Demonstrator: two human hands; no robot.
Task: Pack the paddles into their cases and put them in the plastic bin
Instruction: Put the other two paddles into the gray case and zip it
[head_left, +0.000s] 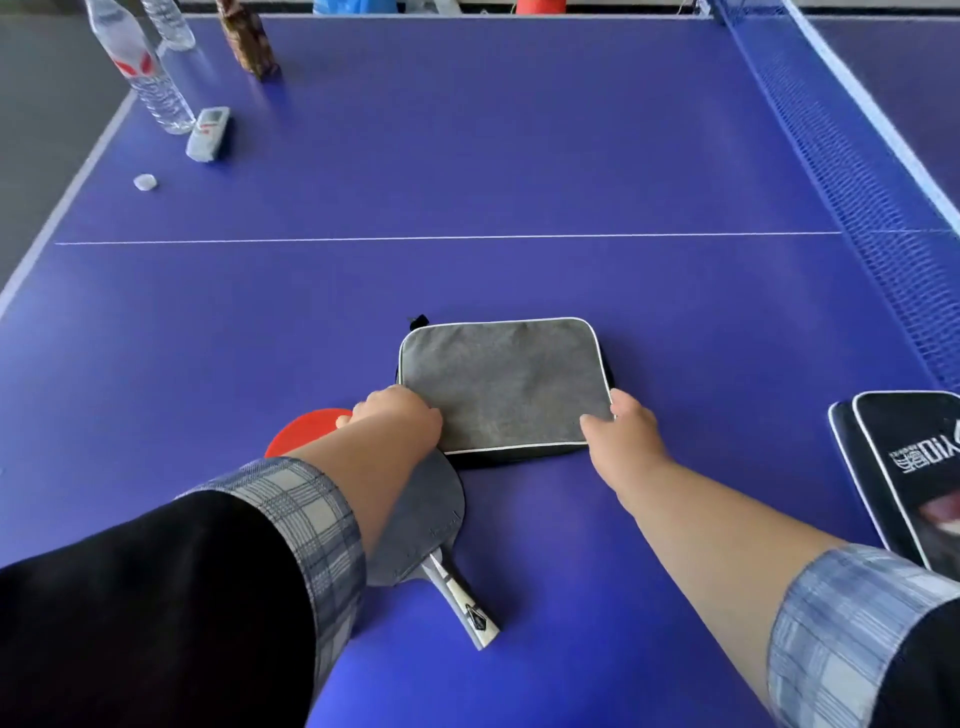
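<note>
A grey rectangular paddle case lies flat on the blue table-tennis table. My left hand grips its near left corner. My right hand pinches its near right corner. A paddle with a grey-black face lies under my left forearm, its handle pointing toward me. Part of a red paddle face shows to the left of my left hand. A black paddle case with white lettering lies at the right edge. No plastic bin is in view.
Two clear water bottles stand at the far left corner, beside a white remote and a bottle cap. A brown patterned object stands behind them. The blue net runs along the right side.
</note>
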